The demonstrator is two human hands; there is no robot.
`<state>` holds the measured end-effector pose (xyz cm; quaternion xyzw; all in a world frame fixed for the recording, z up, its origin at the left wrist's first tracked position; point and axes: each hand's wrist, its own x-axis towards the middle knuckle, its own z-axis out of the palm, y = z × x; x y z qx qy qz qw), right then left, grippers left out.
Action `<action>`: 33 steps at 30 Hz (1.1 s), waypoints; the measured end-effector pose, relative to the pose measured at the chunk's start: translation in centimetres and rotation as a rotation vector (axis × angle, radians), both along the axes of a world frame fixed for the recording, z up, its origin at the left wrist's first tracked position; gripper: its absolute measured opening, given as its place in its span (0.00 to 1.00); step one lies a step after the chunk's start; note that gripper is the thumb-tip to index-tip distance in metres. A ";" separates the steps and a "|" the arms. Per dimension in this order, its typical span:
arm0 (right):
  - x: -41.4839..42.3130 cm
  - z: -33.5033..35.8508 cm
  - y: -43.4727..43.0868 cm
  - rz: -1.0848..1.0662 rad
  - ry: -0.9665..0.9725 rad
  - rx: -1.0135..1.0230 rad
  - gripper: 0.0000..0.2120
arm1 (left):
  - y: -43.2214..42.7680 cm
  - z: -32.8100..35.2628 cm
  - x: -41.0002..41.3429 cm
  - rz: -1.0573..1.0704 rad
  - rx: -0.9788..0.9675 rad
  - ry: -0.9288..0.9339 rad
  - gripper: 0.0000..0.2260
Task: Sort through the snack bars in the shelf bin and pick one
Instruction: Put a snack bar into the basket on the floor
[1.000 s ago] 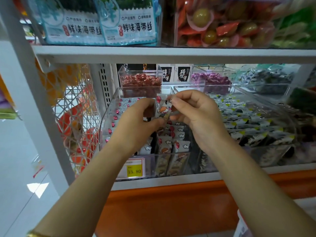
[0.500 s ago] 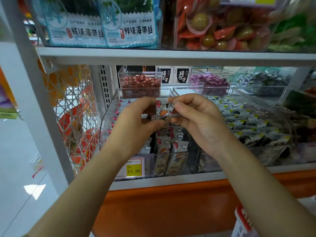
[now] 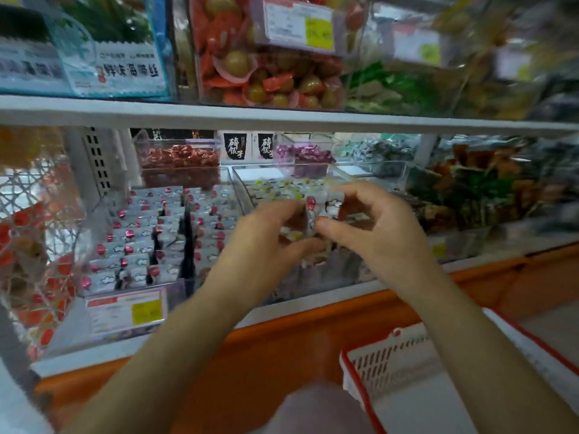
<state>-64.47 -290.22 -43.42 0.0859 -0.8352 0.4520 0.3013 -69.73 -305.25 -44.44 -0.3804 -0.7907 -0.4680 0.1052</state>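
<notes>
A clear shelf bin (image 3: pixel 103 289) on the lower shelf holds several rows of silver-white snack bars (image 3: pixel 141 242) with red dots and cloud prints. One such snack bar (image 3: pixel 313 211) is held up between both hands, in front of the neighbouring bin. My left hand (image 3: pixel 266 242) pinches its lower left side with thumb and fingers. My right hand (image 3: pixel 372 233) grips its right side, fingers curled over the top. Most of the wrapper is hidden by my fingers and blurred.
A yellow price tag (image 3: pixel 145 311) is on the bin front. A second clear bin (image 3: pixel 250 183) with green-marked packets stands to the right. Red candies (image 3: pixel 178 158) and purple candies (image 3: pixel 304 151) sit behind. A white basket with red rim (image 3: pixel 354 371) is at lower right, below the orange shelf base (image 3: pixel 282 343).
Both hands, still holding the bar, have shifted right, away from the bin and in front of the neighbouring one. The view dropped and turned, bringing the basket into sight.
</notes>
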 end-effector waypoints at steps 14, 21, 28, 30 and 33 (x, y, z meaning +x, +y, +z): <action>7.9 -22.1 16.9 -0.556 -0.615 -0.281 0.14 | 15.1 -10.4 3.4 -0.170 -0.595 -0.126 0.21; 6.8 -36.8 17.5 -0.762 -1.020 -0.393 0.15 | 16.1 -14.0 2.5 -0.201 -0.684 -0.210 0.17; 6.6 -43.9 17.7 -0.854 -1.090 -0.519 0.15 | 16.1 -15.3 1.2 -0.211 -0.693 -0.280 0.15; 6.9 -44.6 17.7 -0.857 -1.144 -0.471 0.19 | 15.9 -15.5 1.0 -0.218 -0.698 -0.290 0.14; 7.4 -43.7 18.2 -0.913 -1.152 -0.489 0.13 | 15.5 -15.5 0.8 -0.236 -0.688 -0.305 0.13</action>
